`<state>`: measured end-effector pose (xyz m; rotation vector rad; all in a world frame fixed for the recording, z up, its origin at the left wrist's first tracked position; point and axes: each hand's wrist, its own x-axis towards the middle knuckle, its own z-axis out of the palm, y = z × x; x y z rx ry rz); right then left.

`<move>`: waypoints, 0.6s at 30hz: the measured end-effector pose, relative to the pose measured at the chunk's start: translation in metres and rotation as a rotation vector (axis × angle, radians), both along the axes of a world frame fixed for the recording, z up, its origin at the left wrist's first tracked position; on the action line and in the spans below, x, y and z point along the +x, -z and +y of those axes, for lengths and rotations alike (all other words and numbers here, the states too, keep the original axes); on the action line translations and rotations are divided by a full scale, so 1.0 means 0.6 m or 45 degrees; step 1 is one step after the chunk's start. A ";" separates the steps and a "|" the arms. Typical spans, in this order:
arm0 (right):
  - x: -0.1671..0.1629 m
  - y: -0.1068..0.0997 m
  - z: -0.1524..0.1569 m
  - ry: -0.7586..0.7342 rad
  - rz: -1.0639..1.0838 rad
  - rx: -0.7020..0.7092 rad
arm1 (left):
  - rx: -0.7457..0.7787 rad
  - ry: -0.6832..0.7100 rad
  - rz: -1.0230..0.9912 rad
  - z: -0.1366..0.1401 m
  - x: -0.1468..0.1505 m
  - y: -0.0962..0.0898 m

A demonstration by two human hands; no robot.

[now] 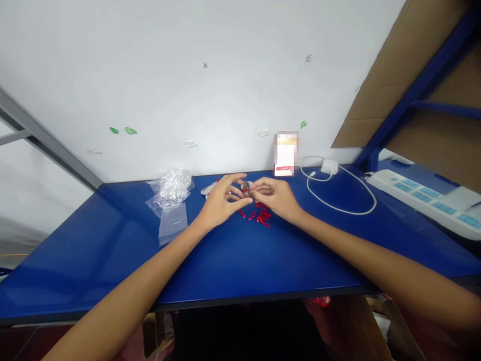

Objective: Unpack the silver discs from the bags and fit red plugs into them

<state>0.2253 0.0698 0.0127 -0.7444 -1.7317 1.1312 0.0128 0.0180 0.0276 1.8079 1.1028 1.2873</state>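
Note:
A small dark brown oval pendant with a red band across it is held up just above the blue table, between both hands. My left hand curves around it from the left, its index finger raised and its other fingertips at the pendant's edge. From the right, my right hand pinches at the pendant with thumb and fingers together. Several red cord loops with small metal ends lie on the table just below my hands. Pale flat pieces lie behind my left hand, partly hidden.
Clear plastic bags are heaped left of my hands. A lit phone, blurred, leans against the white wall. A white charger with a looping cable and a power strip are on the right. The table's front edge is near me.

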 end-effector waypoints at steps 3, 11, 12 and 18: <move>0.001 0.000 0.001 -0.026 -0.005 -0.021 | 0.002 -0.002 0.035 -0.003 0.001 -0.003; 0.003 0.002 0.001 -0.083 -0.023 0.028 | 0.001 -0.027 0.148 0.000 -0.014 -0.017; 0.003 0.002 -0.002 -0.079 -0.050 0.053 | 0.010 -0.033 0.220 0.000 -0.015 -0.018; 0.011 0.003 -0.007 -0.033 -0.374 0.464 | 0.167 -0.073 0.533 -0.009 -0.010 -0.020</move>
